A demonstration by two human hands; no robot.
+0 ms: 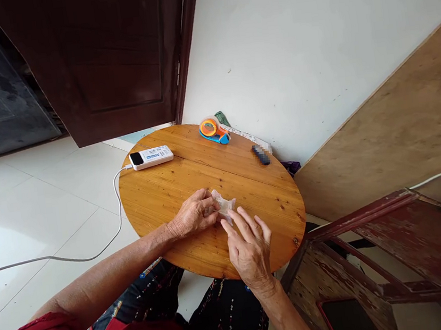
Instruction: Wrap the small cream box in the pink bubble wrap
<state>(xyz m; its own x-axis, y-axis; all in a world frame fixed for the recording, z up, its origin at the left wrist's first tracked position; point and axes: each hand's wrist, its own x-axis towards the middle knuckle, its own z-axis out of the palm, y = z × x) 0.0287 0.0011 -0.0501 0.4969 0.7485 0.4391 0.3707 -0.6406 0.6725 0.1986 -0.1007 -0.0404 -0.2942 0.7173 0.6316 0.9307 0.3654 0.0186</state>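
Observation:
A small piece of crumpled, see-through whitish film (225, 204) lies on the round wooden table (159, 191). My left hand (196, 213) rests at its left edge, fingers curled and pinching that side. On the near right side, my right hand (251, 249) has its fingers stretched out and apart, with the fingertips close to the film. Whether those fingertips touch it I cannot tell. The left fingers hide part of the film.
A white power bank (159, 155) with a cable (117, 199) lies at the table's left. Toward the back stands an orange and blue tape dispenser (214, 129); a blurred dark object (260, 156) lies right of it. A wooden chair (338, 273) holds a dark tablet-like object (347, 318).

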